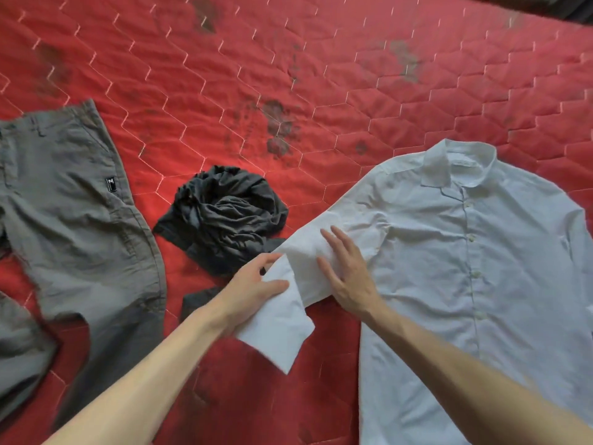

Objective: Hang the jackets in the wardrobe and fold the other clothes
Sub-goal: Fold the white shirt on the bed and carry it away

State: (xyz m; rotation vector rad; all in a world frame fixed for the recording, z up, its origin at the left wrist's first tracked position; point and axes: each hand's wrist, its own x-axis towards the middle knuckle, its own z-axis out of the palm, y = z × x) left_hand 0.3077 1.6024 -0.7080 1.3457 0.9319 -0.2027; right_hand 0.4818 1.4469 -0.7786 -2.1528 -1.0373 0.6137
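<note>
A white button-up shirt [475, 252] lies flat, front up, on the right of the red quilted bedspread [224, 75], collar at the far end. Its left sleeve [288, 319] is bent back at the elbow. My left hand [253, 287] grips that sleeve near the cuff, which hangs toward me. My right hand [345, 268] lies flat with fingers spread on the upper sleeve beside the fold. A crumpled dark grey garment [224, 216] sits in the middle, just left of the sleeve. Grey trousers [80, 220] are spread out on the left.
The bedspread has dark floral patches and stitched hexagons and runs beyond the clothes to the far side. A dark edge [545, 4] shows at the top right corner.
</note>
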